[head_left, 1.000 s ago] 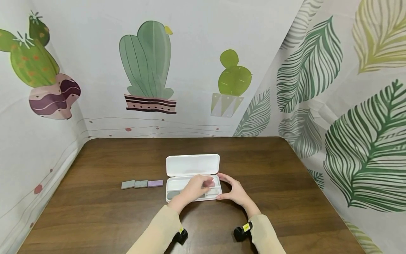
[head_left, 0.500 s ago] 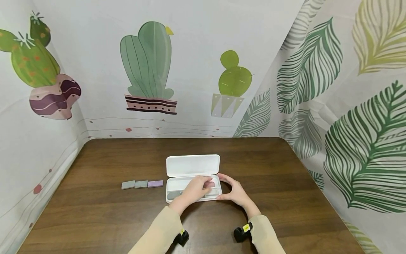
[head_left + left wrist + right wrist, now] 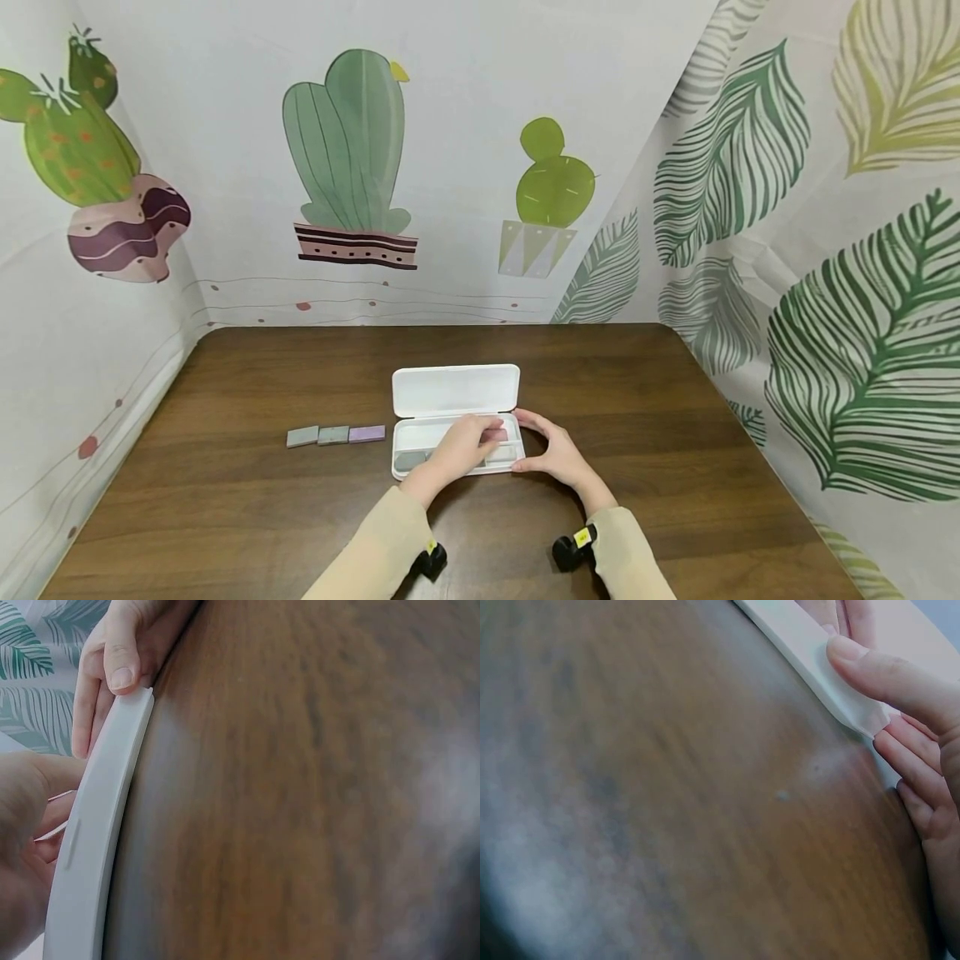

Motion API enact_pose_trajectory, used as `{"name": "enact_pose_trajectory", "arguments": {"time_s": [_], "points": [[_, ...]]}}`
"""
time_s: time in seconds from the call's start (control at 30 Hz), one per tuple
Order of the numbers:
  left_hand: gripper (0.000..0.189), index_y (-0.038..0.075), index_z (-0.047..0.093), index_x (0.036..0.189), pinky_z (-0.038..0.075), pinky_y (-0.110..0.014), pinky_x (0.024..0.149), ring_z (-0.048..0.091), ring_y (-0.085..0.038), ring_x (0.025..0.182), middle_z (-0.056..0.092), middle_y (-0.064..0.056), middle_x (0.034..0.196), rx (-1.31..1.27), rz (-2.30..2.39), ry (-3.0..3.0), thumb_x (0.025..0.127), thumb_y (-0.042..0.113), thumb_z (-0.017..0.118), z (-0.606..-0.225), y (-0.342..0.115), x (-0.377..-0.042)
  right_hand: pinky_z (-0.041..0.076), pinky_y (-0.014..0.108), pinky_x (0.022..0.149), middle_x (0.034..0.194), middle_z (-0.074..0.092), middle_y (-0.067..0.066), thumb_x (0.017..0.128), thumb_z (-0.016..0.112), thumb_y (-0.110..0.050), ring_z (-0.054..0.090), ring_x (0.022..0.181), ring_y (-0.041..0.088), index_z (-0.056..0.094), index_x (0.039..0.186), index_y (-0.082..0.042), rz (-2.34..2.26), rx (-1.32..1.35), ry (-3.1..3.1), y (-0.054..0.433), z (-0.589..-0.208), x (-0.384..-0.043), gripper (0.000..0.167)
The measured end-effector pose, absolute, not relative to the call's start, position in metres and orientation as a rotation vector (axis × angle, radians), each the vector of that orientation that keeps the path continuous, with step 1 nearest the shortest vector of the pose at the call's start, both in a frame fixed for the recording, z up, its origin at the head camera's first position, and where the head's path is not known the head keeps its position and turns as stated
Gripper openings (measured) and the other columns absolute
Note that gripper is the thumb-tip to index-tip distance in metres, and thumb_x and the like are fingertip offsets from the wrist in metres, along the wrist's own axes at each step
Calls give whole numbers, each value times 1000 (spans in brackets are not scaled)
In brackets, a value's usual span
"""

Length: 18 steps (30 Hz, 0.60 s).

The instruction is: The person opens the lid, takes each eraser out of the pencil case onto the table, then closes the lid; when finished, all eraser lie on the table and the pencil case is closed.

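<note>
Little has moved since a second ago: the left hand [image 3: 454, 447] shifts only slightly within the white box [image 3: 416, 432] on the table [image 3: 225, 517]; whether it pinches anything, I cannot tell. The right hand [image 3: 557, 452] grips the box's right end; steady pressure should prevent sliding.

White case [image 3: 97, 817]: long and shallow, with rounded corners; it lies flat on the bench [image 3: 300, 525], wide open
Lid [image 3: 456, 390]: plain white, raised behind the tray
Tray [image 3: 420, 432]: divided by thin walls; the left hand [image 3: 450, 450] covers its middle
Grey piece [image 3: 409, 461]: in the front left part
Right end: held by the right hand [image 3: 557, 454]
</note>
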State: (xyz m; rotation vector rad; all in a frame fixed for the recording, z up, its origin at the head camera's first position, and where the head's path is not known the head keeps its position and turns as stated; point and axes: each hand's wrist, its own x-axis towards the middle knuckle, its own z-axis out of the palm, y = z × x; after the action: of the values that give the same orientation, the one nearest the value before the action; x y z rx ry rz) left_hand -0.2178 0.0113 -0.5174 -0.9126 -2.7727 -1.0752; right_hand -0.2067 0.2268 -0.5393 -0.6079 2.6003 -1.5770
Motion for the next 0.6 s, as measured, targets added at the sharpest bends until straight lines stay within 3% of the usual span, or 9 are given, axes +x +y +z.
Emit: {"name": "enact_pose_trajectory", "arguments": {"time_s": [0.33, 0.6], "points": [[25, 1, 70, 112, 52, -38, 94, 68, -23, 103, 73, -11, 108, -873, -1139, -2702, 95, 18, 64, -518, 14, -219, 36, 22, 107, 135, 60, 16, 67, 89, -11, 51, 130, 32, 50, 139, -2, -1596, -629, 2591, 227, -538, -206, 82], [18, 2, 70, 107, 53, -37, 91, 68, -24, 101, 73, -10, 105, -863, -1136, -2674, 92, 9, 66, -519, 14, -219, 36, 25, 109, 135, 61, 13, 68, 90, -18, 51, 130, 24, 50, 140, -4, -1553, -601, 2619, 227, -541, -207, 84]]}}
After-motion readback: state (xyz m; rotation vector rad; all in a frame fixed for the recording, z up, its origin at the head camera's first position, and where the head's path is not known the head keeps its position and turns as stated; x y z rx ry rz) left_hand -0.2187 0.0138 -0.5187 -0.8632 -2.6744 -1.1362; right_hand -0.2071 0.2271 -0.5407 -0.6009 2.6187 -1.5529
